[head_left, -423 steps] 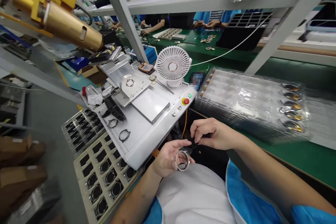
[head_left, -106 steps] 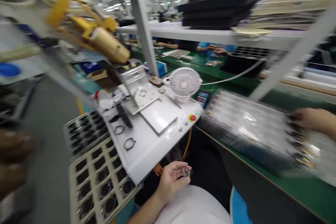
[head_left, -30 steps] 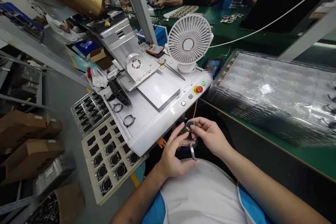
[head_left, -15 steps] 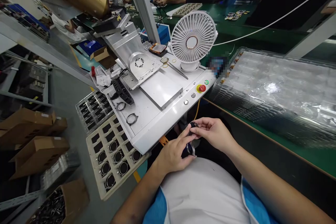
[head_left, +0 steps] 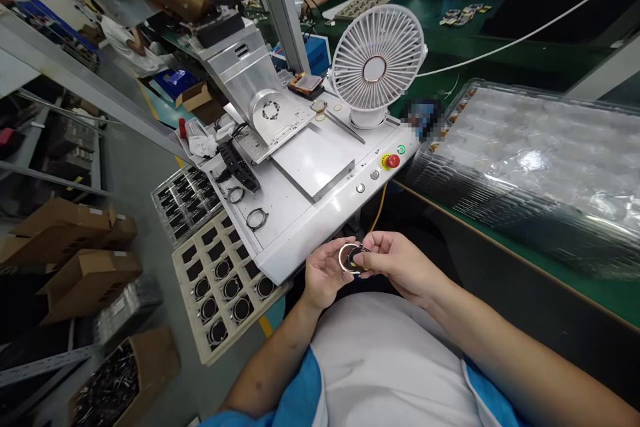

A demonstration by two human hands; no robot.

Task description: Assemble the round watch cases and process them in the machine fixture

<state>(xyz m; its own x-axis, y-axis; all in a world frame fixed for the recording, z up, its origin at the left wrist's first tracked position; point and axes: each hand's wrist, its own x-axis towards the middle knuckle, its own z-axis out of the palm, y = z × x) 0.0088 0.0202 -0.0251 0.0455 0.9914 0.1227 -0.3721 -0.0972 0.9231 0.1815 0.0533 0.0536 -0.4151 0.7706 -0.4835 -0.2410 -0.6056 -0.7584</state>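
Observation:
In front of my belly, my left hand (head_left: 324, 275) is closed around a round metal watch case (head_left: 341, 258), its rim turned towards me. My right hand (head_left: 395, 260) pinches a small dark round part (head_left: 357, 256) against the inside of the case, thumb on top. Whether that part sits in the case or just overlaps it I cannot tell. Beyond my hands stands a white machine bench (head_left: 295, 247). Two thin dark rings, one of them a ring with a small tab (head_left: 257, 219), lie on its left side.
A beige tray (head_left: 200, 350) with several watch cases stands at the left, a clear tray (head_left: 173, 227) behind it. On the bench are a white fan (head_left: 379, 67), a metal fixture (head_left: 273, 110) and a red button (head_left: 393, 161). Stacked clear trays (head_left: 525, 167) fill the right. Co-workers sit across.
My left hand has turned palm-up, bringing the case's open ring into view. My right hand has shifted slightly down with its fingers at the ring. The whole view has shifted a little.

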